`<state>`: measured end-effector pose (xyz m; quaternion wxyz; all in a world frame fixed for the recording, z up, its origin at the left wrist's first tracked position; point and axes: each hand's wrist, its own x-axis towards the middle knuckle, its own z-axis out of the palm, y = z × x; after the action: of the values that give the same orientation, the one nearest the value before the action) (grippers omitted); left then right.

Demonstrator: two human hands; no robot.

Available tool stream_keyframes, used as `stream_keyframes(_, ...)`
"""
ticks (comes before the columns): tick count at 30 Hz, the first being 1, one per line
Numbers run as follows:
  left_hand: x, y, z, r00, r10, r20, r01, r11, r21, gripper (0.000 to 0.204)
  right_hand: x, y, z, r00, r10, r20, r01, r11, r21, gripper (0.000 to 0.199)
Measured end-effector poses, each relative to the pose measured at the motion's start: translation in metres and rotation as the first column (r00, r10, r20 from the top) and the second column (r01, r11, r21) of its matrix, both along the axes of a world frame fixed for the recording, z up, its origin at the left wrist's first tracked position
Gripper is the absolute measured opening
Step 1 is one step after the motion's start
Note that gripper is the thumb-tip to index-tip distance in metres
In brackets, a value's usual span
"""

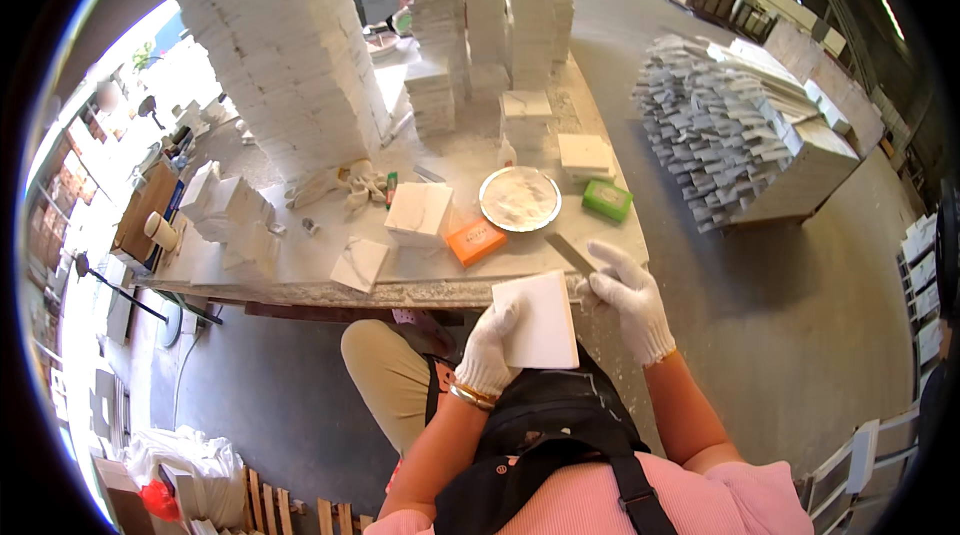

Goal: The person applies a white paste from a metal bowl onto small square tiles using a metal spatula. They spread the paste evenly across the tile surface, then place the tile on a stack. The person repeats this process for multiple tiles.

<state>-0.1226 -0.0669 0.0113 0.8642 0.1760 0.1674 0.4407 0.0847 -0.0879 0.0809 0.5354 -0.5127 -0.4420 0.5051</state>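
My left hand (488, 340), in a white knitted glove, grips a square white tile (542, 323) by its left side, thumb on the face. The tile is held tilted over my lap, close to the table's front edge. To its right, my right hand (635, 303), gloved too, is closed on a flat grey blade-like tool (570, 253); its tip points up and left, above the tile. Ahead on the table (450, 290) stands a round bowl (483, 207) of white powder. An orange box (476, 241) and a green box (607, 200) lie beside the bowl.
A short tile stack (420, 213) and a loose veined tile (360, 265) lie left of the orange box. Tall tile stacks (275, 65) rise at the back. Crumpled gloves (350, 185) lie between. A loaded pallet of tile pieces (730, 135) stands right of the table.
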Motion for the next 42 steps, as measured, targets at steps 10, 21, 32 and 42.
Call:
stream_keyframes(10, -0.005, -0.008, -0.018, 0.996, -0.061, -0.07, 0.065, 0.996, 0.056, 0.053, -0.024, -0.01, -0.012, 0.939, 0.043, 0.342, -0.068, 0.996, 0.06, 0.047)
stream_keyframes(21, -0.003, -0.005, -0.022, 0.996, -0.087, -0.032, 0.089, 0.994, 0.071, 0.057, -0.027, -0.027, -0.008, 0.996, 0.084, 0.017, -0.082, 0.993, -0.082, 0.053)
stream_keyframes(32, -0.022, 0.008, -0.05, 0.987, 0.121, 0.103, -0.101, 0.978, -0.182, 0.063, 0.008, 0.016, -0.004, 0.958, -0.119, 0.262, 0.12, 0.993, 0.016, 0.044)
stream_keyframes(42, -0.027, 0.003, -0.054, 0.99, 0.103, 0.098, -0.079, 0.971, -0.224, 0.058, 0.006, 0.161, -0.061, 0.538, -0.175, 0.824, -0.038, 0.972, 0.231, 0.021)
